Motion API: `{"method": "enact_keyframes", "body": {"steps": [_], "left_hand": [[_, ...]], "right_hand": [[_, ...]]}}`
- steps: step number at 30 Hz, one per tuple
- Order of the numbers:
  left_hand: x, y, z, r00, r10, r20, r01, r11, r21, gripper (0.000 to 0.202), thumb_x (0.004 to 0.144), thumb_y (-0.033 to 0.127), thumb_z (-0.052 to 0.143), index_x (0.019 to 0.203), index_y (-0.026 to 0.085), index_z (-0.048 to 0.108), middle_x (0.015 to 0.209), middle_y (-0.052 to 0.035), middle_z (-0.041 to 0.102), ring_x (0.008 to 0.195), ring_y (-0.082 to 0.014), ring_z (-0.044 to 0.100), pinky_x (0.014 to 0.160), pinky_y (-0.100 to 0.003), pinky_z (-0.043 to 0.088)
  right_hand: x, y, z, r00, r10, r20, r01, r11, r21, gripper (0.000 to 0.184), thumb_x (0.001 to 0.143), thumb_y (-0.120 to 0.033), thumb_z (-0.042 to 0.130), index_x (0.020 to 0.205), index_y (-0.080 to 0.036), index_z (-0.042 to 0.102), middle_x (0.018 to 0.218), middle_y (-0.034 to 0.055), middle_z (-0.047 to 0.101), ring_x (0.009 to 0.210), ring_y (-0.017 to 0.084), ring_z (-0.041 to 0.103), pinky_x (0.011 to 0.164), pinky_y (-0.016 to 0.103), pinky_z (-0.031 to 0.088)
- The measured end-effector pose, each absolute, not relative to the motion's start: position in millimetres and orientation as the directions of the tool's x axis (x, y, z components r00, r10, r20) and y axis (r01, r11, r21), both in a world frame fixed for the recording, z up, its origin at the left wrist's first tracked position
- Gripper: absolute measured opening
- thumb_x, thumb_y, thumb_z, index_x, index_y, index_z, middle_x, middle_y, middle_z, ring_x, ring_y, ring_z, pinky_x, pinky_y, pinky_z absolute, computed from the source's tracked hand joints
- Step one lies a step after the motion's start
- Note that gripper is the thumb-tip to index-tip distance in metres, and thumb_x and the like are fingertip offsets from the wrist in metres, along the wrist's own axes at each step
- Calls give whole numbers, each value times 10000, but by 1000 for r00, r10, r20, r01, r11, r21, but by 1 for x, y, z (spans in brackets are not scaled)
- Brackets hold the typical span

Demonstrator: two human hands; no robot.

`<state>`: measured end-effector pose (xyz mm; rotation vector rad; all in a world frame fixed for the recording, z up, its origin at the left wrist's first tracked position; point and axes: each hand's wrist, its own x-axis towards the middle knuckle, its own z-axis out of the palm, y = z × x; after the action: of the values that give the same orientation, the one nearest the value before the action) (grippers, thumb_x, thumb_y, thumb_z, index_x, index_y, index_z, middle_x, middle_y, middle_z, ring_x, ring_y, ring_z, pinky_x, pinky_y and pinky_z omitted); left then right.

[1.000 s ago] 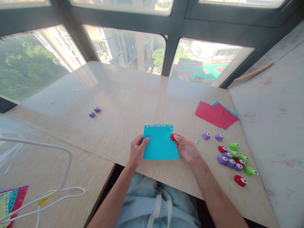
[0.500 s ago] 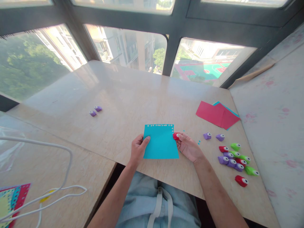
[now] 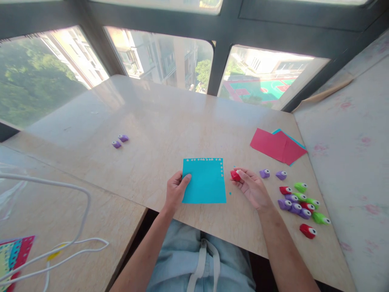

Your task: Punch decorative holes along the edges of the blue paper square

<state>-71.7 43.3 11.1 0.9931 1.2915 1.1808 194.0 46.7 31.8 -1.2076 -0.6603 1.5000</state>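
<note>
We saw blue paper just ahead of us, punched along its top and upper right edge. The left hand pinched its left side, thumb on top; the right hand gripped a red punch between thumb and fingers, just clear of the paper. We judged this a gap between presses; another hole would call for fitting the punch over the right edge. More punches lay rightward on the table.

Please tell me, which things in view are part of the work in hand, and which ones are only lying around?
In the work:
blue sheet, held in the left hand
red punch, held in the right hand

Probably only lying around:
two purple punches, left
other punches, right
red sheets, right
white cable, lower left
punched sheets, lower left
</note>
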Motion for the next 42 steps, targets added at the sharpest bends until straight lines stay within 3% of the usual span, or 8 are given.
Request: {"method": "enact_keyframes", "body": {"steps": [7, 14, 19, 26, 32, 36, 39, 42], "left_hand": [[-71, 43, 13, -91, 983, -158, -48, 154, 987, 344, 809, 504, 666, 797, 162, 635, 652, 18, 476, 571, -112, 392, 511, -219, 328], [-71, 43, 14, -97, 984, -152, -40, 149, 988, 342, 802, 506, 673, 798, 164, 656, 657, 12, 502, 571, -115, 410, 506, -213, 342], [-71, 44, 12, -97, 983, -153, -32, 151, 988, 347, 804, 505, 669, 809, 159, 662, 648, 10, 506, 554, -112, 404, 490, -210, 331], [-71, 44, 13, -101, 982, -161, -23, 160, 987, 360, 790, 519, 682, 799, 160, 657, 644, 13, 495, 565, -115, 410, 493, -209, 344], [-71, 44, 13, -108, 981, -161, -6, 162, 987, 369, 775, 530, 685, 800, 163, 657, 646, 14, 504, 565, -120, 417, 494, -214, 351], [-71, 44, 13, -113, 981, -160, -5, 160, 987, 374, 767, 536, 692, 800, 165, 657, 643, 18, 501, 560, -117, 415, 486, -211, 351], [-71, 44, 14, -110, 980, -163, 2, 164, 986, 375, 771, 538, 688, 799, 165, 658, 634, 19, 494, 549, -116, 410, 476, -209, 349], [-70, 44, 15, -112, 982, -153, 17, 156, 988, 369, 774, 534, 688, 790, 167, 655, 630, 21, 480, 548, -114, 403, 473, -205, 344]], "right_hand": [[203, 46, 31, 67, 933, -354, -393, -301, -869, 240, 758, -399, 807, 910, -221, 754, 929, 42, 734, 760, 155, 673, 646, 240, 576], [216, 43, 32, 57, 941, -334, -415, -282, -865, 243, 684, -249, 863, 900, -233, 753, 1038, 31, 744, 751, 135, 688, 661, 213, 600], [224, 43, 30, 58, 927, -369, -446, -307, -841, 236, 710, -329, 857, 885, -218, 746, 1093, 70, 757, 765, 158, 730, 629, 217, 611], [228, 39, 33, 97, 927, -363, -464, -281, -840, 352, 735, -534, 804, 912, -244, 713, 1004, 55, 780, 701, 174, 737, 539, 237, 571], [230, 29, 45, 204, 936, -288, -262, -231, -937, 354, 742, -515, 803, 860, -220, 646, 958, 67, 770, 673, 177, 707, 519, 252, 474], [238, 18, 42, 348, 923, -167, 22, -186, -982, 389, 699, -497, 835, 877, -220, 628, 911, 71, 755, 642, 185, 653, 538, 289, 446], [246, 7, 34, 430, 903, -15, 279, -148, -949, 372, 680, -470, 845, 909, -239, 665, 900, 53, 727, 694, 207, 623, 635, 333, 469], [251, -1, 28, 481, 871, 102, 481, -165, -861, 325, 699, -458, 824, 927, -264, 697, 807, 25, 696, 618, 205, 549, 655, 355, 445]]}}
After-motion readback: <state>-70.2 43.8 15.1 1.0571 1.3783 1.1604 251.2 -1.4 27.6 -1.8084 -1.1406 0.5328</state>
